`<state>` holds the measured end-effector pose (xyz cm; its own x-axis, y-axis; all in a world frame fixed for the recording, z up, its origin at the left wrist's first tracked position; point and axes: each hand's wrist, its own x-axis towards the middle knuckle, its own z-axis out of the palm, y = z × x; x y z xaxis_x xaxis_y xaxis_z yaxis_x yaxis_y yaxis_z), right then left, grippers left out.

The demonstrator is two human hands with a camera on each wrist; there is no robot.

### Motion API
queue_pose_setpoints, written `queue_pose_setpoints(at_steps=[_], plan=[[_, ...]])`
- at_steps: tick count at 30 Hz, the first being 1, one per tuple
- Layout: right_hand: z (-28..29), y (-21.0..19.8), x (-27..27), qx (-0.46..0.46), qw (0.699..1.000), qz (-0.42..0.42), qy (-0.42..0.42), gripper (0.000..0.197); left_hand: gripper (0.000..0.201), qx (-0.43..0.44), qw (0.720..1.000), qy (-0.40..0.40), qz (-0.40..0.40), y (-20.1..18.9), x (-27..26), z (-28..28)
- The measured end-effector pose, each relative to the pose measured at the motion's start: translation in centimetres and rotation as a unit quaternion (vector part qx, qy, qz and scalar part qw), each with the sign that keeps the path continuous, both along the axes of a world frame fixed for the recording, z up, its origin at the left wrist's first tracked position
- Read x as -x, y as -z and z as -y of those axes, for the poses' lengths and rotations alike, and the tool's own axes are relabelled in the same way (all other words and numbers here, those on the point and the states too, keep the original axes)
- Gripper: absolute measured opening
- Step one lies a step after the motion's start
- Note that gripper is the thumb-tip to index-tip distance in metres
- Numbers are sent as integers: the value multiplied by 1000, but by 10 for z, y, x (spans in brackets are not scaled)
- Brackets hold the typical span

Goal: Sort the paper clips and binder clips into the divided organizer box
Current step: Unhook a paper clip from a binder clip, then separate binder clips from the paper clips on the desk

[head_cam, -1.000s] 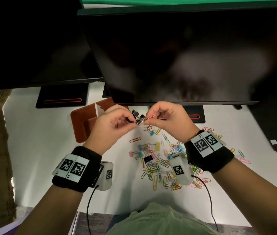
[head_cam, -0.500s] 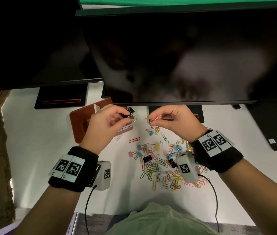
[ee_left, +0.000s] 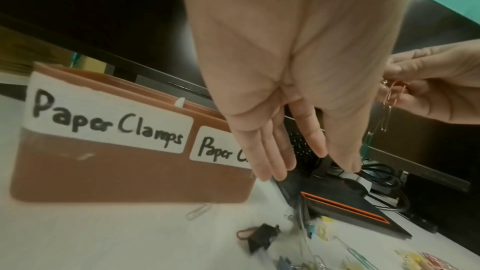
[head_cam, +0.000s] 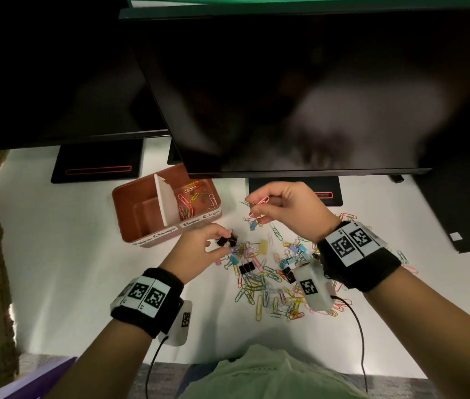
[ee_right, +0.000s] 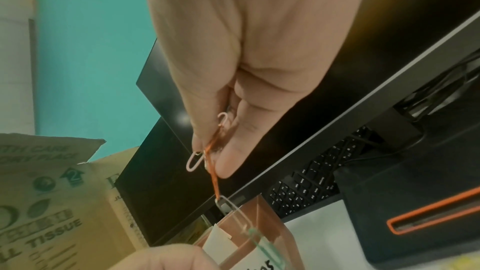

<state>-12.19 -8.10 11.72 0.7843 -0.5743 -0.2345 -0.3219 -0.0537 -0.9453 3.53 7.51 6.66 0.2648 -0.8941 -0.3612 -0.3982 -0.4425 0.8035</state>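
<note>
- Change: half a second ago both hands were level, just pulled apart from a tangle. Now the left hand has dropped to the table, just in front of the organizer box; the right hand stays raised.
- Left hand: fingers straight and released in the wrist view; black binder clip lies on the table under it. Head view puts fingertips at the clip, so contact is unclear.
- Right hand: pinches a chain of linked paper clips, pink and orange at top, more hanging below.
- Read: tangle is separated; the binder clip belongs in the "Paper Clamps" compartment, which looks empty. The chain goes in the paper clip compartment, which holds a few clips already.
- Most of the mixed clip pile is unsorted, so it's early.
- Surface: white table; monitors overhang the back, black stands behind the box.
- Room: teal wall, cardboard box at left.
</note>
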Motion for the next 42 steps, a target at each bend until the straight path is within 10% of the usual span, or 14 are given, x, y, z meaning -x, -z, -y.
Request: queue_pose_setpoints(at_steps=[14, 23, 30, 42], plan=[[-12, 0, -126, 114, 992, 43, -27, 20, 8, 90, 982, -143, 88, -6, -51, -22], [1, 56, -55, 146, 987, -71, -10, 11, 41, -5, 994, -12, 105, 52, -21, -21], [-11, 90, -48, 169, 935, -209, -230, 44, 68, -70, 961, 164, 213, 76, -20, 3], [7, 94, -29, 132, 958, -226, -113, 23, 14, 58, 962, 68, 256, 97, -26, -13]])
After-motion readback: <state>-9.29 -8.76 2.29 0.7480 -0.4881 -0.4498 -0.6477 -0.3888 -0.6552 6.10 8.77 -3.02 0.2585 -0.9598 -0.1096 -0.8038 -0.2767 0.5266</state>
